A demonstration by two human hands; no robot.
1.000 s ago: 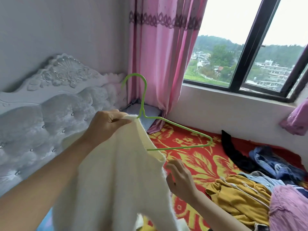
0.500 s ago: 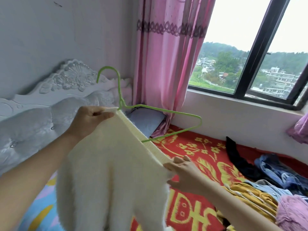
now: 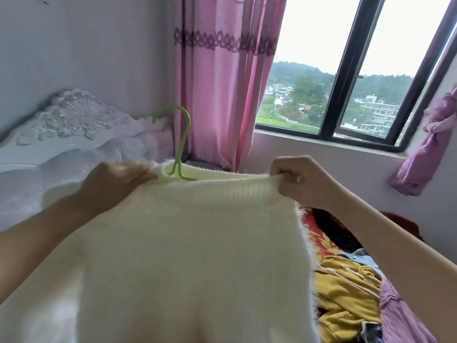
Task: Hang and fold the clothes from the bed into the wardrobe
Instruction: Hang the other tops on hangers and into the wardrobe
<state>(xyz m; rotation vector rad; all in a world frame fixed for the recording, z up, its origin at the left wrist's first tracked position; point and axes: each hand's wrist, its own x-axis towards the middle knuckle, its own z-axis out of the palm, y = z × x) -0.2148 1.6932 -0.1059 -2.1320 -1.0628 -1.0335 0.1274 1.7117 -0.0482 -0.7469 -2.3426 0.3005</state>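
A fluffy cream sweater fills the middle of the view, held up in front of me. My left hand grips its ribbed edge at the left, and my right hand pinches the same edge at the right, stretching it flat between them. A green hanger sticks up out of the opening by my left hand; only its hook and neck show, the rest is hidden inside the sweater. More clothes lie on the bed at the lower right: a yellow garment and a pink one.
A white carved headboard runs along the left. A pink curtain hangs by the window ahead. A purple cloth hangs at the right wall. The red patterned bedspread shows beside the sweater.
The hanger's arm has gone inside the sweater, leaving only the hook out. My right hand rose and moved right, pulling the ribbed edge taut. The sweater now spreads wide before me.
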